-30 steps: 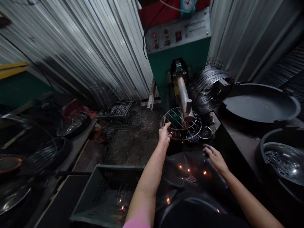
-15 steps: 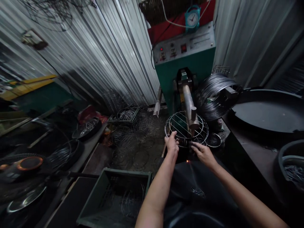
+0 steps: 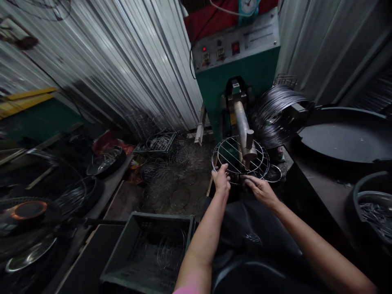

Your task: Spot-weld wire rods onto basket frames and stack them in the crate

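A round wire rack (image 3: 225, 152), with two rings and parallel bars across it, lies beneath the tip of a spot welder's metal arm (image 3: 242, 120). My left hand (image 3: 221, 179) grips the rack's near left rim, thumb on top. Close to the near rim, just in front of the welder tip, my right hand (image 3: 261, 190) has its fingers pinched together. What sits between those fingertips is too dark and small to make out. Behind the rack stands the green welding machine (image 3: 210, 92), its small red lamp lit.
A wire coil (image 3: 278, 110) sits right of the welder arm, beside a large dark pan (image 3: 346, 134). At far right a tub (image 3: 355, 204) holds metal pieces. On the left, a green crate (image 3: 122, 261) contains wire rings, and wire racks (image 3: 159, 143) lie piled behind it.
The view has tilted slightly downward and shifted. A glowing spark below my hands is gone. Both hands stay at the rack's near edge, which has barely moved under the welder tip.
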### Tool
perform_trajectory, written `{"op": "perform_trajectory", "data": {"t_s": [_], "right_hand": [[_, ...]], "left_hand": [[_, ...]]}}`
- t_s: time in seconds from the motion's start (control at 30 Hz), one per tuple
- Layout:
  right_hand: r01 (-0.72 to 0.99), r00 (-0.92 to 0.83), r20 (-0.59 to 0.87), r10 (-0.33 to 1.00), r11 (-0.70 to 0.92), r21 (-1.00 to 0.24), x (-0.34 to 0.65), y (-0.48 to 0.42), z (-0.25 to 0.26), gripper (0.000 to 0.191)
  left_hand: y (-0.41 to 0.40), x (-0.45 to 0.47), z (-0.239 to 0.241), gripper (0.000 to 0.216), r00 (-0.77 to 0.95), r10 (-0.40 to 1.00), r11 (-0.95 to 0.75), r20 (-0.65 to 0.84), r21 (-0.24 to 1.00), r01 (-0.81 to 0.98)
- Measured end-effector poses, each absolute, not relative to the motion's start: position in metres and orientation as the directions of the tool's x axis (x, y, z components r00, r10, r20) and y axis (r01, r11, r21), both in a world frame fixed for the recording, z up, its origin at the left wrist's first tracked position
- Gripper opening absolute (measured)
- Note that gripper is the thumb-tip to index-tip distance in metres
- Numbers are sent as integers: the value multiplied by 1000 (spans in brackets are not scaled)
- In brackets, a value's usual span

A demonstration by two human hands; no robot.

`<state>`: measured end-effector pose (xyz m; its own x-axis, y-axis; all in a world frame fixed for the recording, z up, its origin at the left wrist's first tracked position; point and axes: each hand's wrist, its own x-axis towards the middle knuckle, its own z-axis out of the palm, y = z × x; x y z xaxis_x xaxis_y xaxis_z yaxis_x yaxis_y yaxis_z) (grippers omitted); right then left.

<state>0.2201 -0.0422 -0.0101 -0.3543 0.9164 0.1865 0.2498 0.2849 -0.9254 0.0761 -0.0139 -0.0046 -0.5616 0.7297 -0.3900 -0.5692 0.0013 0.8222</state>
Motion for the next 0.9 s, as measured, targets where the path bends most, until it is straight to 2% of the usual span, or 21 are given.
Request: {"op": "perform_trajectory", "data": {"t_s": [0.13, 0.2, 0.3, 0.47, 0.9], "right_hand": [[305, -335, 218, 917, 324, -896, 222, -39, -10, 29], [314, -290, 179, 940, 271, -910, 221, -37, -11, 28], [265, -232, 104, 967, 166, -950, 217, -38, -14, 34], [190, -139, 129, 982, 154, -970, 213, -43, -21, 35], [143, -131, 126, 983, 145, -979, 215, -40, -24, 30]], "left_hand": [[-14, 76, -3, 49, -567, 744, -25, -354, 833, -552], [-14, 76, -4, 50, -579, 747, -41, -327, 846, -532], [-14, 77, -7, 51, -587, 740, -43, -327, 848, -528], [-13, 79, -9, 51, -574, 732, -24, -367, 828, -560], [-12, 83, -8, 50, -565, 723, -42, -398, 791, -611]]}}
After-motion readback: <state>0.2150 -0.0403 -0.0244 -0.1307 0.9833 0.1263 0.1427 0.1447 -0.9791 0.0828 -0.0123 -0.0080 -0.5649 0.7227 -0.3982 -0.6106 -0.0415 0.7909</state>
